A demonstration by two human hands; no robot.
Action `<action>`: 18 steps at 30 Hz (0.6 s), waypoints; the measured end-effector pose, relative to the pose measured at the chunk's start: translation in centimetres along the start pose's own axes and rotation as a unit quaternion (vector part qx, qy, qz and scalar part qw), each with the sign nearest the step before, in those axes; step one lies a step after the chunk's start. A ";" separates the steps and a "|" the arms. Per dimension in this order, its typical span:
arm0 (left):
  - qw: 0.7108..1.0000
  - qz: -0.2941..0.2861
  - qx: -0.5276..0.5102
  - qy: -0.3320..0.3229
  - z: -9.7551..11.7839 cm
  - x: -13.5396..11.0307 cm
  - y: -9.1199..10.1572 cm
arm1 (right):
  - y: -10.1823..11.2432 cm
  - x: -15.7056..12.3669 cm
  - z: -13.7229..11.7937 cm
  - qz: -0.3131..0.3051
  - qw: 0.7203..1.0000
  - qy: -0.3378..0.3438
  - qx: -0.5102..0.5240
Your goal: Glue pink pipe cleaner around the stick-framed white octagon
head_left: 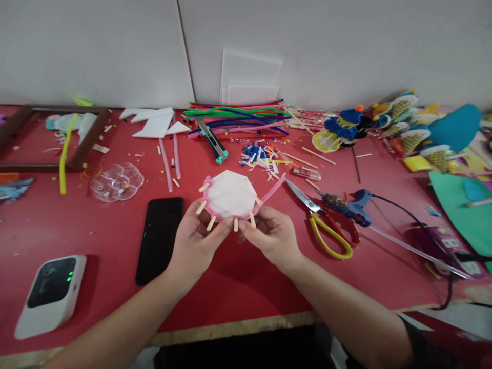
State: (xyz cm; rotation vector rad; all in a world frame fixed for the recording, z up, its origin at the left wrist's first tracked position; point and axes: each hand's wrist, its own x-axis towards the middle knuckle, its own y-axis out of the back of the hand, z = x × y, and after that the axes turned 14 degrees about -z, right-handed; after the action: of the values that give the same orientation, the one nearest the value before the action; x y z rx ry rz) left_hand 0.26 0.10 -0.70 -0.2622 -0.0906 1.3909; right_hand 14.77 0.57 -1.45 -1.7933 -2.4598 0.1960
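Between both hands is a white polygon-shaped foam board piece [230, 193], held above the table. Short wooden sticks [211, 222] poke out around its left, near and right edges. A pink pipe cleaner [273, 190] runs along that edge, woven by the sticks, and its loose end juts out to the upper right. My left hand [202, 230] grips the near left edge, with the thumb by the front stick. My right hand [269, 233] is closed on the near right edge, thumb pressed near the same stick. The fingers underneath are partly hidden.
Scissors [330, 237] and a blue glue gun [351, 207] lie to the right. A black phone [159, 241] and a white device [52, 294] are at left. Behind are a box cutter [210, 141], pipe cleaners [238, 113] and scraps [261, 156].
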 end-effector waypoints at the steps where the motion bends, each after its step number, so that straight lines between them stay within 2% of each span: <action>1: 1.000 -0.001 -0.016 0.008 -0.1 0.0 0.0 | 0.0 0.0 0.1 -0.001 1.000 0.000 0.002; 5: 0.999 -0.008 -0.040 0.017 -0.3 0.0 -0.1 | 0.0 0.0 0.2 0.001 1.000 -0.001 0.001; 18: 1.000 -0.004 -0.008 0.015 -0.4 0.1 -0.2 | 0.0 0.2 0.8 0.001 1.000 -0.016 0.027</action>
State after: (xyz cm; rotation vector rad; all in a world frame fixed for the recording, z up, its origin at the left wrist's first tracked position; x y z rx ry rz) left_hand 0.53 0.10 -1.02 -0.2965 -0.0780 1.3782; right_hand 14.60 0.77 -2.21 -1.7858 -2.4481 0.2899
